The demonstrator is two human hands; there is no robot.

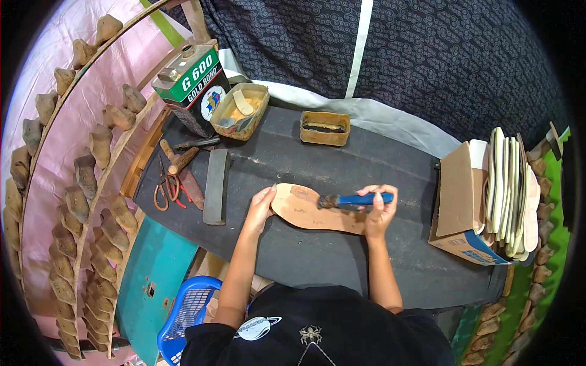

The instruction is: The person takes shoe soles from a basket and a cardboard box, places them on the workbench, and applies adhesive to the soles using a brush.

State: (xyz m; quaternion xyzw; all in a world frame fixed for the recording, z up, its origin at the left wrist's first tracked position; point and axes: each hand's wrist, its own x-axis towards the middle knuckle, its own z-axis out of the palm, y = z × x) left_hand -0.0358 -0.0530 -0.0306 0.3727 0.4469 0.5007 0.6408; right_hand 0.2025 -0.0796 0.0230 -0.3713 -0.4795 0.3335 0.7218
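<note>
A tan shoe insole (311, 215) with faint handwritten marks lies crosswise before me, just over the dark worktable (317, 262). My left hand (262, 206) grips its rounded left end, thumb on top. In my right hand (379, 215) is a paintbrush (360, 199) with a blue handle, its dark bristles pointing left and touching or just above the insole's upper face. A darker patch shows near the insole's top left edge. The right hand's lower fingers are close to the narrow right end; whether they also hold it is hard to see.
Behind stand a small tray with dark residue (325, 135), a tub of yellowish paste (259, 116) and a metal can (192, 91). Pliers (173, 186), a hammer (183, 160) and a grey block (216, 189) lie left. At right, a cardboard box (455, 195) holds several soles (503, 189).
</note>
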